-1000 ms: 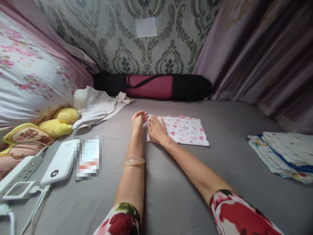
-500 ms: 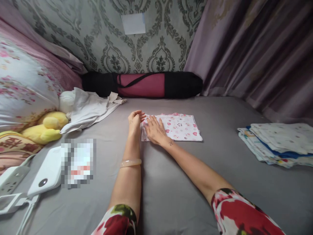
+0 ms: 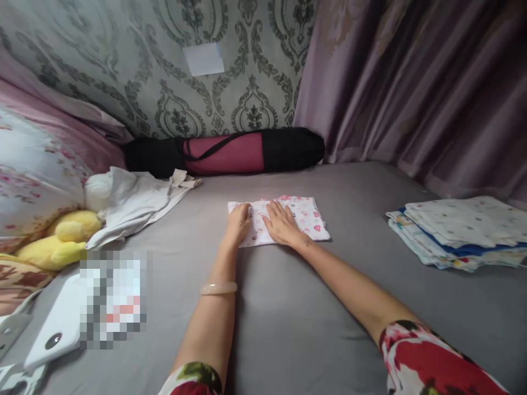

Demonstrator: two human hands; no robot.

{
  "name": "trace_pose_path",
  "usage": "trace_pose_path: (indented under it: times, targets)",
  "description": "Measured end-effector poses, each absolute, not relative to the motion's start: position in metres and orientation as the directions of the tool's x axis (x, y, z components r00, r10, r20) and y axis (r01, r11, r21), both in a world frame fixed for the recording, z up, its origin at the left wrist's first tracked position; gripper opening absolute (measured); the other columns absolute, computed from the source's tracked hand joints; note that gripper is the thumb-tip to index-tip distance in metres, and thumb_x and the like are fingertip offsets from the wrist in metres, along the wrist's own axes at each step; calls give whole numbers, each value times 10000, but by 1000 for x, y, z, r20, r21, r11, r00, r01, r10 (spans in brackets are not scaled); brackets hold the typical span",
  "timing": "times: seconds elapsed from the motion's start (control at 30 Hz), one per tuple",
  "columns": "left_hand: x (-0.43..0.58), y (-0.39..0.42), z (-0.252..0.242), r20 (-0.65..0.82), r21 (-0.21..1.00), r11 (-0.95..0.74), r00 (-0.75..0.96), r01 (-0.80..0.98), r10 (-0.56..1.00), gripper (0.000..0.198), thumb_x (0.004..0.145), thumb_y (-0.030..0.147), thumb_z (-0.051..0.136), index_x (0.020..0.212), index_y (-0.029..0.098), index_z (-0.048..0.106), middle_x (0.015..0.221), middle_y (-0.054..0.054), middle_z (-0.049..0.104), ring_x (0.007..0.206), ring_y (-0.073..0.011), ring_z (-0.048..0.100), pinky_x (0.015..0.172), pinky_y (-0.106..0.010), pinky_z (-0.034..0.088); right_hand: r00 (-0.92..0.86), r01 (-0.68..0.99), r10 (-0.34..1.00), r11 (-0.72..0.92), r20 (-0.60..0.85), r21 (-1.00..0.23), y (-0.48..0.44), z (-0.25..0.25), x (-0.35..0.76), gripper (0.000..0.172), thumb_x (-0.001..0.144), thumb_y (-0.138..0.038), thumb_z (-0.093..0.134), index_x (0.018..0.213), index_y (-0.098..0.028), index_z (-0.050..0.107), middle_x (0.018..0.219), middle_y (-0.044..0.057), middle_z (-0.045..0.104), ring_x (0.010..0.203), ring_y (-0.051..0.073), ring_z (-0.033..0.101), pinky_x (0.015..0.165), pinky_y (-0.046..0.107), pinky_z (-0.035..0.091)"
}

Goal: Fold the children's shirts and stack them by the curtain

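A folded white cloth (image 3: 312, 219) printed with pink hearts and small flowers lies flat on the grey bedsheet. My left hand (image 3: 239, 224) rests on its left end, fingers close together and slightly bent over the fabric. On the cloth's middle, my right hand (image 3: 283, 224) lies palm down with the fingers stretched out. Neither hand lifts the cloth. A pale bangle (image 3: 219, 288) circles my left forearm.
To the right sits a stack of folded cloths (image 3: 461, 227). A black and dark pink long bag (image 3: 224, 153) lies along the wall. On the left are a yellow plush toy (image 3: 57, 244), crumpled white clothing (image 3: 138, 195), a white power bank (image 3: 61, 323) and a blurred-out item (image 3: 123, 302).
My left hand has come down onto the cloth's left end. The right hand has slid right, from the left part to the middle. The camera view has shifted slightly.
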State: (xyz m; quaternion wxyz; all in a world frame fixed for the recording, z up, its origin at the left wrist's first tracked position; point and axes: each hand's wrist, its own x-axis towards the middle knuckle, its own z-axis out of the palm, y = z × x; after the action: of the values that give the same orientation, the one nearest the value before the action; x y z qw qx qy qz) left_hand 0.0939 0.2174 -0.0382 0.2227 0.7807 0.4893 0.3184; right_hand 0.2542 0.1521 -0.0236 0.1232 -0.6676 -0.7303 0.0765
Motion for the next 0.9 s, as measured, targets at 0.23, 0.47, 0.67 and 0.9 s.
trace_pose_path:
  times: [0.23, 0.47, 0.67, 0.9]
  targets:
    - [103, 203, -40, 156, 409, -417, 388, 811, 908, 494, 971, 390, 305, 1391, 172, 445, 1515, -156, 365, 1442, -293, 240, 1163, -500, 143, 25, 991, 989, -6, 143, -131, 153, -29, 330, 603, 984, -397, 226, 1481, -71, 329, 1557, 158, 275, 1445, 270, 197, 1168, 449, 76]
    - [107, 202, -34, 44, 283, -381, 384, 880, 922, 569, 978, 422, 241, 1467, 147, 336, 1561, -178, 253, 1462, -307, 170, 1159, -512, 129, 153, 975, 985, -137, 84, -173, 163, -31, 368, 600, 987, -403, 159, 1458, -96, 370, 1520, 169, 350, 1392, 285, 303, 1118, 478, 214]
    - [105, 219, -24, -15, 286, -400, 422, 871, 907, 502, 957, 438, 310, 1390, 210, 424, 1487, -157, 396, 1397, -317, 312, 1109, -514, 228, 155, 976, 979, -130, 133, -175, 162, -37, 367, 559, 981, -361, 191, 1443, -112, 385, 1491, 157, 397, 1372, 281, 322, 1109, 466, 214]
    - [94, 269, 3, -61, 397, -342, 396, 851, 916, 163, 738, 260, 585, 861, 227, 687, 1100, -125, 676, 1079, -299, 595, 1006, -471, 368, 97, 974, 995, -88, 38, -207, 172, -22, 377, 521, 959, -367, 282, 1371, -123, 488, 1401, 175, 485, 1274, 308, 447, 1047, 443, 321]
